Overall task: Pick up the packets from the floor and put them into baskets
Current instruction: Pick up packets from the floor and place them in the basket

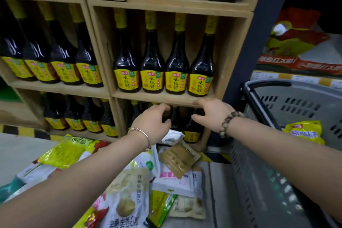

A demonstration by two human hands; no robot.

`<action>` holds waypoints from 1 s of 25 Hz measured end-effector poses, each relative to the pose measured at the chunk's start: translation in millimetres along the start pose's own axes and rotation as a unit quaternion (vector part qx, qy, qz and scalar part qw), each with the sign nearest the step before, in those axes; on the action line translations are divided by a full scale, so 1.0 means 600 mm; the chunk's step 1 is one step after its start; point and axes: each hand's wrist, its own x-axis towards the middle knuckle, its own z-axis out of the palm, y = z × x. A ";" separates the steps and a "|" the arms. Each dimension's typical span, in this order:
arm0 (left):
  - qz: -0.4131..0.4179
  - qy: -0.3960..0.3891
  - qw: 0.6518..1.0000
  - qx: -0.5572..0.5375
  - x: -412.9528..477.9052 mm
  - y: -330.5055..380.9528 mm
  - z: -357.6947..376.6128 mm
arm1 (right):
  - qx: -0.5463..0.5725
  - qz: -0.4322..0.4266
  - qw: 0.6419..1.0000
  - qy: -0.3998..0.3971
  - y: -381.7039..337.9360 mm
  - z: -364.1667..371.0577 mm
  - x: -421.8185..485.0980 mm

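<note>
One left hand [153, 122], one right hand [212, 115], one basket [296, 102]

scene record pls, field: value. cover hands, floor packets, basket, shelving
left hand: raised at the lowest shelf bay, fingers curled; cannot tell if it holds anything
right hand: raised beside it, fingers loose, holds nothing
floor packets: mixed pile lying under the forearms
basket: grey, at the right, one yellow packet inside
shelving: wooden bays with rows of dark bottles, yellow labels
</note>
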 end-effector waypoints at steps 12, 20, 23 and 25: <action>-0.070 -0.148 0.984 0.072 -0.136 -0.272 0.094 | 0.072 0.042 0.973 -0.216 -0.193 0.326 -0.013; -0.159 -0.228 0.957 0.083 -0.213 -0.347 0.140 | 0.379 0.357 0.823 -0.228 -0.233 0.465 -0.078; -0.174 -0.225 0.957 0.050 -0.233 -0.350 0.149 | 0.424 0.367 0.788 -0.253 -0.245 0.488 -0.090; -0.207 -0.202 0.957 -0.002 -0.242 -0.357 0.150 | 0.464 0.354 0.775 -0.243 -0.243 0.490 -0.093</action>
